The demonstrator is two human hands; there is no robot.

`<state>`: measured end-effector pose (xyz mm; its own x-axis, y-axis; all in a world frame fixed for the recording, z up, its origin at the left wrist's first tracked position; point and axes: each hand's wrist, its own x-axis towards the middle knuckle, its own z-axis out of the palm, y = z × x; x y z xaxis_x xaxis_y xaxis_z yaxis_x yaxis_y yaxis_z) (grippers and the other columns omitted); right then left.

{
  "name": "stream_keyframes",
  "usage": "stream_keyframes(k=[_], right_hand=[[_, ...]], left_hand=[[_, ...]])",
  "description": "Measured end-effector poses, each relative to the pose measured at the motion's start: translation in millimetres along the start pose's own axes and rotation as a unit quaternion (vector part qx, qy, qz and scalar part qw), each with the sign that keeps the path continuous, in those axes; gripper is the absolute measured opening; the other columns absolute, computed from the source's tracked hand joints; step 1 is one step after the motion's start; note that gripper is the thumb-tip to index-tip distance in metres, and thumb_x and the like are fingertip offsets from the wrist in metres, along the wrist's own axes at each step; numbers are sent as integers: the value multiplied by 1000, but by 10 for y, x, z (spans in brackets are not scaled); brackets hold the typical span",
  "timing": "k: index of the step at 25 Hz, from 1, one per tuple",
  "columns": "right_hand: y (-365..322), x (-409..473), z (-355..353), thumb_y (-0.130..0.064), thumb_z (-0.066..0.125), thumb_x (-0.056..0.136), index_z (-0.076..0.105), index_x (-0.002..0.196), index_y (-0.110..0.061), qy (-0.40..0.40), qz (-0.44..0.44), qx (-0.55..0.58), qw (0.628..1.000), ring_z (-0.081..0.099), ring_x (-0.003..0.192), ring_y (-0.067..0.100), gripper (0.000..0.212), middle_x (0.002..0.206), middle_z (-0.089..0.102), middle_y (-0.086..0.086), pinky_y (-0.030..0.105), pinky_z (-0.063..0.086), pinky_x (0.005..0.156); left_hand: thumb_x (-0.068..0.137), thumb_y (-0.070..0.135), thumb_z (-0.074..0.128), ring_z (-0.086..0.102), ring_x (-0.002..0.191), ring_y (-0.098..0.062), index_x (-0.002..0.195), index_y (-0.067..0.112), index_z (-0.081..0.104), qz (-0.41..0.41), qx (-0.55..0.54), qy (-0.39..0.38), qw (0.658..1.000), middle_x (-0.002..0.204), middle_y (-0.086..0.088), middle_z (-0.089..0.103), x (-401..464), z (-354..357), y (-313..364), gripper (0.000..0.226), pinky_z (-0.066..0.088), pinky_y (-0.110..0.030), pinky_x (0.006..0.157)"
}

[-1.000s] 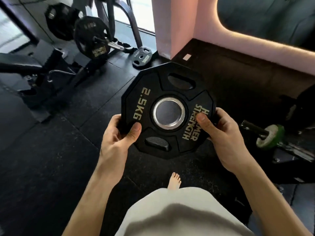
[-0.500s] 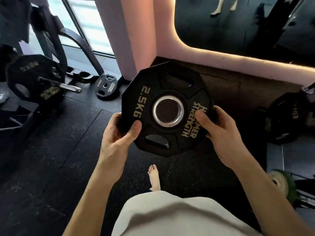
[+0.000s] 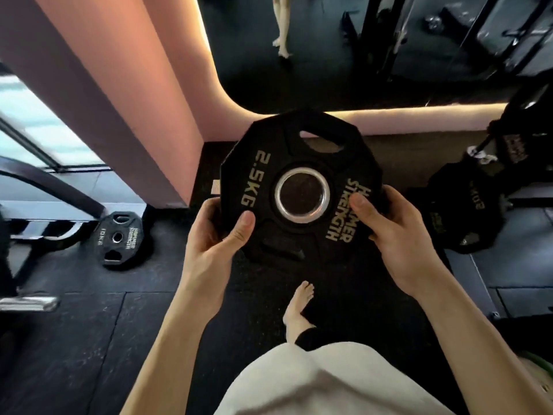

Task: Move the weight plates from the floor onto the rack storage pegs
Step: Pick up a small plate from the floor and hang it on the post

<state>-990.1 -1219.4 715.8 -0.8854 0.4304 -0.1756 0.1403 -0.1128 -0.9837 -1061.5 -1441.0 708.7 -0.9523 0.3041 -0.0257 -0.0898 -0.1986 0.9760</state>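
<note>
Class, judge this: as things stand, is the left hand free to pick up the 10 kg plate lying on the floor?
Probably not. The left hand grips the 2.5 kg plate together with the right hand, and the 10 kg plate lies low, off to the left.

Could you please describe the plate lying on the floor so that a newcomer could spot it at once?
Find the pink pillar. At its foot, by the curved machine leg, lies the small black plate, alone marked 10KG.

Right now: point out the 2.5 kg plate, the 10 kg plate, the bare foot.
2.5 kg plate [image 3: 263,187], head view, its lettered face.
10 kg plate [image 3: 119,238], head view, its hub.
bare foot [image 3: 299,307], head view, its instep.
</note>
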Motion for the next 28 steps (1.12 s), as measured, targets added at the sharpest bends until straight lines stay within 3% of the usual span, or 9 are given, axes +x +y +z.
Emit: stream_keyframes(k=[5,9,13,17,20,23,28], right_hand=[[-153,1200,-19,-47,68,72,64,111,-26,51,-4,21,998,68,105,12,45,107,74,-6,44,52,97],[-372,1964,-111,-49,70,71,66,109,-24,85,-11,35,996,68,106,16,46,108,74,-3,47,52,98],[-557,2526,-300,-47,69,74,66,110,-20,140,-32,31,989,68,107,18,46,109,73,0,48,52,97],[-704,3013,-512,-46,69,73,66,109,-18,219,-44,33,974,69,105,17,46,108,74,1,47,52,97],[-781,3397,-662,-48,70,71,66,110,-19,300,-62,36,951,69,105,18,48,107,74,1,48,52,97],[-895,3649,-776,-46,69,74,65,112,-18,378,-65,38,923,69,105,18,47,107,74,1,49,53,95],[-1141,3860,-961,-48,68,72,66,108,-19,521,-75,48,849,70,101,19,46,104,75,1,44,56,89]], left_hand=[[75,35,75,66,101,-14,106,18,64,-20,25,-32,999,104,-1,71,1416,213,-13,36,50,-24,84],[74,39,75,65,103,-21,102,22,66,-17,42,-65,997,106,-4,71,2330,468,52,34,48,-35,87],[72,42,75,66,109,-17,106,27,67,-6,61,-114,992,110,2,72,3133,801,94,37,49,-32,90],[75,36,80,66,106,-6,94,46,70,-5,73,-198,978,107,12,73,3910,1250,97,23,51,-28,88],[73,36,70,66,105,-4,98,43,66,-16,78,-267,960,106,15,72,4559,1645,63,26,51,-33,93],[77,34,75,66,108,-11,94,45,69,-35,72,-345,935,109,11,73,5112,2033,40,22,50,-42,98],[79,27,71,67,110,-23,98,34,70,-67,46,-491,867,109,1,73,5819,2854,77,20,48,-52,100]])
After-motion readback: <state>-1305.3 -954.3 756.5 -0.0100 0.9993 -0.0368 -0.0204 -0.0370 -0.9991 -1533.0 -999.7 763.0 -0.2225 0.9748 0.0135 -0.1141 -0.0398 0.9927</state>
